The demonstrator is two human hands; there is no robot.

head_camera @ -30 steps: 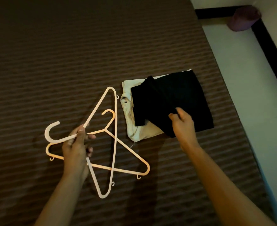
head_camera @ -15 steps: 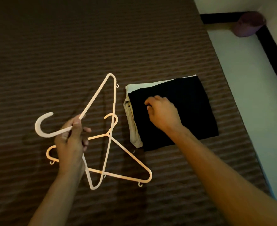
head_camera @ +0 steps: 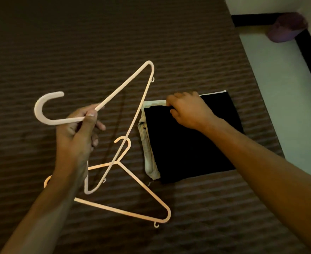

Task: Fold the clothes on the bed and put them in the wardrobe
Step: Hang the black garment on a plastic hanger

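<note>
I see two folded clothes stacked on the brown striped bed (head_camera: 77, 43), close to its right edge. The black folded garment (head_camera: 191, 143) lies on top. A pale folded garment (head_camera: 148, 153) lies under it and peeks out along the left side and the far side.

My right hand (head_camera: 189, 110) is on the far left corner of the stack. Its fingers (head_camera: 171, 101) are curled over that corner, at the edge where the black cloth meets the pale one. I think they are pinching the cloth there, but I cannot tell how many layers they hold.

My left hand (head_camera: 79, 132) is up in the air to the left of the stack. Its fingers grip a white plastic hanger (head_camera: 125, 83) at the neck, just below the hook. A second, peach hanger (head_camera: 132, 180) lies flat on the bed under it, just beside the stack.

The folding looks done to me, so the next job is to carry the stack to the wardrobe. The stack is almost square, with its long side running away from me. It lies right under my right hand, so that hand is the near one. My left hand is busy and off to the side. I would need to slide fingers under the pale bottom layer so both clothes lift together.
</note>
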